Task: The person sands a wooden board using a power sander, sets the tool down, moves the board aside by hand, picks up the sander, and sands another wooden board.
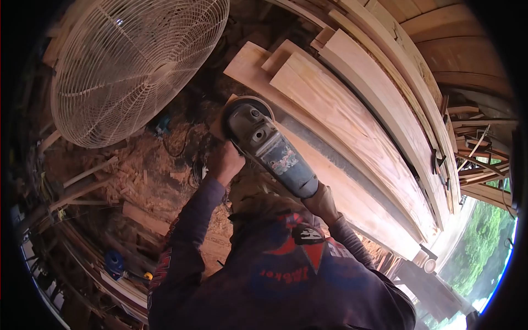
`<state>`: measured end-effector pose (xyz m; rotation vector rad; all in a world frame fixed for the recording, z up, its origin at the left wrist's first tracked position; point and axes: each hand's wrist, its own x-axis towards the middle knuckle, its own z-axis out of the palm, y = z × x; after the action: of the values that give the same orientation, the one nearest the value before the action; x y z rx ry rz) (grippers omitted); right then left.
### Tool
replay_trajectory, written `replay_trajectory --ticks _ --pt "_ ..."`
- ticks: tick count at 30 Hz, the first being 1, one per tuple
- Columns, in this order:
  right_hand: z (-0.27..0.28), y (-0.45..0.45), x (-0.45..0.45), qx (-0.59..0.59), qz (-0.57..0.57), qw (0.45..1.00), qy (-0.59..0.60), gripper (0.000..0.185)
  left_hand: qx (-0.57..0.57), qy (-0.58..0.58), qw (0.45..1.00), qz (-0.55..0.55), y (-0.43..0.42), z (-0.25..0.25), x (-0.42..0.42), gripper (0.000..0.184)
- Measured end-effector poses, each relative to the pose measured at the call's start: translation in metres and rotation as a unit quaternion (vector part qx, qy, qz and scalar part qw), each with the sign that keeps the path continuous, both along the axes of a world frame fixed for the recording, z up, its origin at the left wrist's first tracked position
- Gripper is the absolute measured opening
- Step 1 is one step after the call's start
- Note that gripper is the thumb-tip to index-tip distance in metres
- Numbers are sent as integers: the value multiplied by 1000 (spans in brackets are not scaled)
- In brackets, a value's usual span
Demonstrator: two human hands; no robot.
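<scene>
An angle grinder [283, 159] with a grey-blue, worn body lies across the middle of the view, its round disc [268, 104] pointing away from me. The disc is over the far end of a pale wooden board [330, 176]; whether it touches the wood I cannot tell. My left hand [226, 163] is closed at the side of the grinder's head, and the grip inside it is hidden. Around the rear end of the body, my right hand [323, 203] is wrapped with bent fingers.
Several long planks [352, 129] lie side by side beyond the grinder to the right. A large caged fan [143, 71] stands at upper left. Sawdust and wood scraps [148, 170] cover the ground. A blue round object [114, 261] sits at lower left.
</scene>
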<state>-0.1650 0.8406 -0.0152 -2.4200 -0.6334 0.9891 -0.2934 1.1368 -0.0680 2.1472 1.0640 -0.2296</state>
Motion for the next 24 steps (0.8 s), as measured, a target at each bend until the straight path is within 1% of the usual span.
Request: replay_trajectory --ticks 1,2,4,5,6,8,9,10,12,13,14,15,18,19,22,24 --pt "-5 3 2 3 7 1000 -5 47 -6 11 1000 20 3 -1 1 30" --pt "-8 8 4 6 14 1000 -10 48 -6 12 1000 13 7 9 4 30" --pt "-11 16 3 51 31 998 -32 41 20 -25 999 26 18 17 7 33" --pt "-22 11 0 36 18 999 -26 36 -28 -47 998 45 20 17 7 37" --pt "-21 8 -2 32 2 999 -26 36 -14 0 999 51 16 30 11 39" --pt "-19 1 -7 1 6 1000 -18 36 -20 28 999 27 7 45 12 46" --pt "-17 -7 -9 -13 3 1000 4 40 -22 31 999 15 0 43 11 46" --pt "-13 -16 -10 -15 -6 1000 8 40 -13 20 1000 7 -9 39 9 44" --pt "6 -31 -12 -40 -12 999 34 48 -4 11 1000 -4 -25 24 3 43" --pt "18 -38 -12 -39 -16 998 37 48 -11 -10 1000 -26 -35 13 1 40" --pt "31 -44 -11 -69 -38 995 55 53 -18 -31 998 -48 -45 13 4 38" --pt "38 -53 -12 -99 -61 991 73 57 -15 -6 1000 -24 -60 15 7 31" --pt "36 -98 -19 -66 -87 993 55 62 10 22 998 -62 -97 28 19 31" --pt "38 -109 -21 -65 -87 993 54 62 -25 24 997 -70 -105 35 24 33" --pt "37 -147 -27 -49 -104 992 51 64 -4 37 995 -94 -141 20 23 34" --pt "31 -178 -34 -46 -129 990 31 64 -9 36 993 -109 -165 17 25 35"
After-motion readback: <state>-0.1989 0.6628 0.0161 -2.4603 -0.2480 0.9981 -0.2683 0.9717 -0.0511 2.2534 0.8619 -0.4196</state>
